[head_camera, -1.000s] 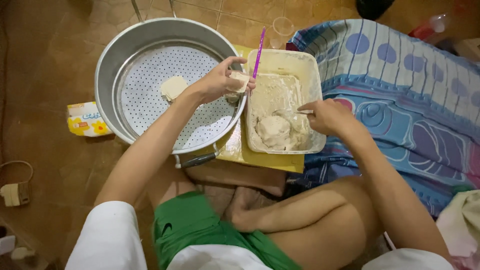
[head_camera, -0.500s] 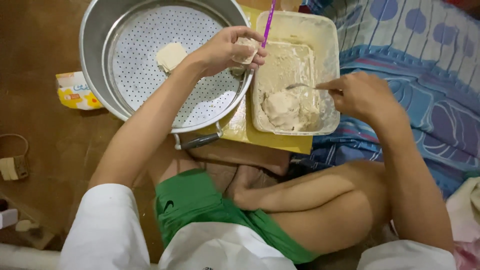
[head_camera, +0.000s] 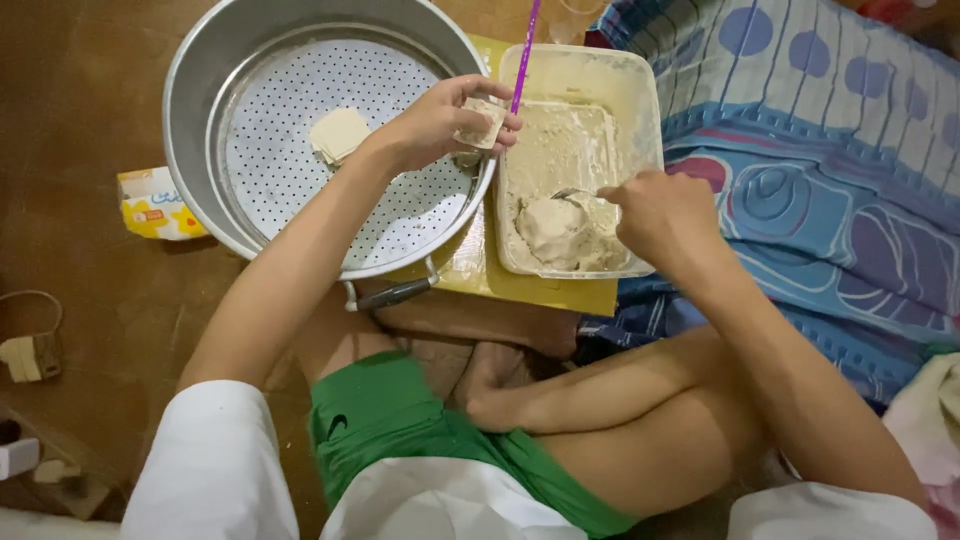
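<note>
- The left hand (head_camera: 432, 122) cups a small pale square dough wrapper (head_camera: 483, 122) in its curled fingers, thumb on top, over the rim where the big round metal steamer pan (head_camera: 190, 190) meets the rectangular translucent plastic tub (head_camera: 640, 90).
- The right hand (head_camera: 662, 212) has its fingers closed around the handle of a metal spoon (head_camera: 572, 194), whose bowl is dug into the pale mound of filling paste (head_camera: 550, 228) at the near end of the tub.
- To do this scoop well, I judge it best to take only a small lump: the wrapper is little, and too much paste would likely burst out when it is folded.
- Scraping the spoon against the tub wall would level the portion and keep drips off the yellow board (head_camera: 480, 270) beneath.
- The left palm should stay flat and steady, with the wrapper kept open and not pinched, so the paste can land in its middle.
- One finished folded pale parcel (head_camera: 338, 135) lies on the perforated white steamer tray (head_camera: 290, 190) inside the pan, well apart from the left hand; the next should sit beside it without touching, so they do not stick.
- A thin purple stick (head_camera: 524, 45) leans out of the tub's far corner, just beside the wrapper; keep the fingers from knocking it.
- The blue patterned cloth (head_camera: 820, 180) lies close on the right; keep the loaded spoon low and over the tub.
</note>
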